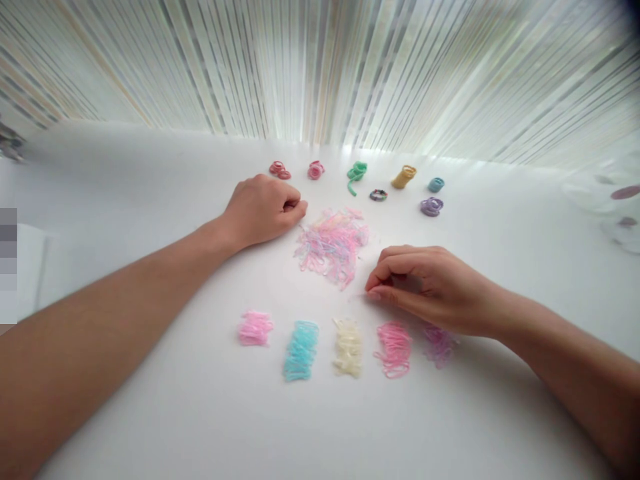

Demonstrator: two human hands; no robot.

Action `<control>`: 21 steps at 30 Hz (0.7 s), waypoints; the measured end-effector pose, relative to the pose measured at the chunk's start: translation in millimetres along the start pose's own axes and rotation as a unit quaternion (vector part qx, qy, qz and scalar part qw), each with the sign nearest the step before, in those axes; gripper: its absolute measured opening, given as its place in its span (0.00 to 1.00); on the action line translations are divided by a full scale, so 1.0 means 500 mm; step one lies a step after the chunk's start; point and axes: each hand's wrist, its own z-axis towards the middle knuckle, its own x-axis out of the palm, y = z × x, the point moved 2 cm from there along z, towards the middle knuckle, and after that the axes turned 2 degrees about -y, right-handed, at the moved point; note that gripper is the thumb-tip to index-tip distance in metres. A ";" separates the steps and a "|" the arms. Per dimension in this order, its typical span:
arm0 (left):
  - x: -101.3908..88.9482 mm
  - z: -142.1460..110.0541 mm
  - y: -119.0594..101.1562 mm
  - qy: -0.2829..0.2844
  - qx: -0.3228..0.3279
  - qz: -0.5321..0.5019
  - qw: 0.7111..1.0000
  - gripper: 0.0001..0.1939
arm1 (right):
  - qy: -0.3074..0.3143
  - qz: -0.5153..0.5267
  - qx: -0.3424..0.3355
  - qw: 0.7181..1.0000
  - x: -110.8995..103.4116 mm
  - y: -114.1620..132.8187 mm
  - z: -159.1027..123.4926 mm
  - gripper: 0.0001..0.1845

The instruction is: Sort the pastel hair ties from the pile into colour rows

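My left hand (263, 211) rests on the white table as a loose fist, its knuckles beside a tangled pile of pastel rubber bands (333, 247). My right hand (425, 290) pinches a thin, pale strand, probably one translucent band, just below that pile. Sorted strips lie along the near side: light pink (255, 328), aqua (301, 350), cream (347, 348), pink (393, 350) and lilac (439, 345), the last touching my right hand's edge. Several small bundled bands, including a green bundle (357, 173) and a yellow bundle (404, 177), sit in a row beyond the pile.
The white tabletop (200, 160) stretches around everything, with a striped, pale curtain (320, 67) rising behind it. A transparent dish (595, 190) holding dark purple pieces stands at the far right. A pale, boxy object (30, 267) sits at the left edge.
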 end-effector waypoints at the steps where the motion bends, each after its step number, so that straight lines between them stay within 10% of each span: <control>1: 0.000 0.000 0.000 0.003 -0.001 0.003 1.000 0.20 | 0.003 -0.008 -0.010 1.000 0.001 0.002 0.000 0.09; 21: 0.004 0.002 0.009 0.002 -0.008 0.014 1.000 0.20 | 0.021 -0.028 -0.026 0.999 -0.006 0.005 -0.001 0.04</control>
